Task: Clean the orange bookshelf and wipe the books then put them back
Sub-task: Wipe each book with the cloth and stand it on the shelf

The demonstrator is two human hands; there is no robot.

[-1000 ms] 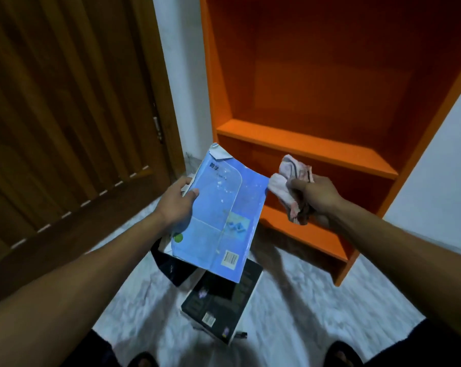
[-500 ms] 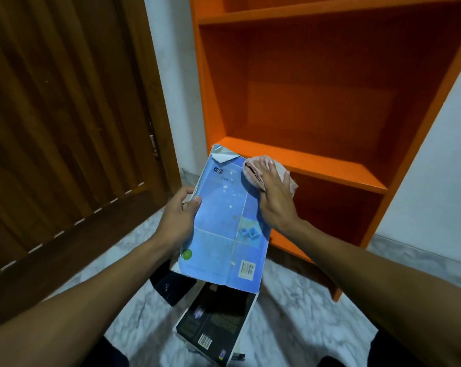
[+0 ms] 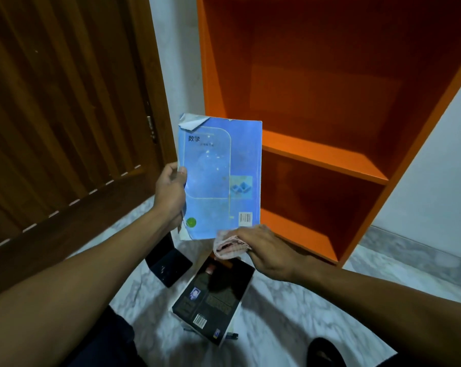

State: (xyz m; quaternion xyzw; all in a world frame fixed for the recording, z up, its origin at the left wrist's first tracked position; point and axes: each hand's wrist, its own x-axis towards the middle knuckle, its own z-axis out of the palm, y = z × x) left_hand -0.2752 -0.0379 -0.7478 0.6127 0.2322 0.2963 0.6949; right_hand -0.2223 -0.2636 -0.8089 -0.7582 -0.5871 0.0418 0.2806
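By the empty orange shelf [image 3: 324,157], the right hand [image 3: 263,250] has dragged its bunched cloth [image 3: 228,246] down off the blue book [image 3: 221,178] gripped in the left hand [image 3: 171,192], so that cover looks wiped.

Marble floor [image 3: 290,308] — two dark books [image 3: 213,295] lying on it.

A dark brown wooden door [image 3: 65,115] with vertical slats fills the left side of the view, and a metal hinge [image 3: 151,128] shows on its right edge beside the door frame. A narrow strip of white wall [image 3: 176,62] stands between the door frame and the furniture to its right. More white wall [image 3: 436,168] shows on the far right, and a grey marbled skirting [image 3: 409,242] runs along its foot. The floor [image 3: 290,308] is white marble veined with grey, and it carries soft shadows. The light is dim and even.
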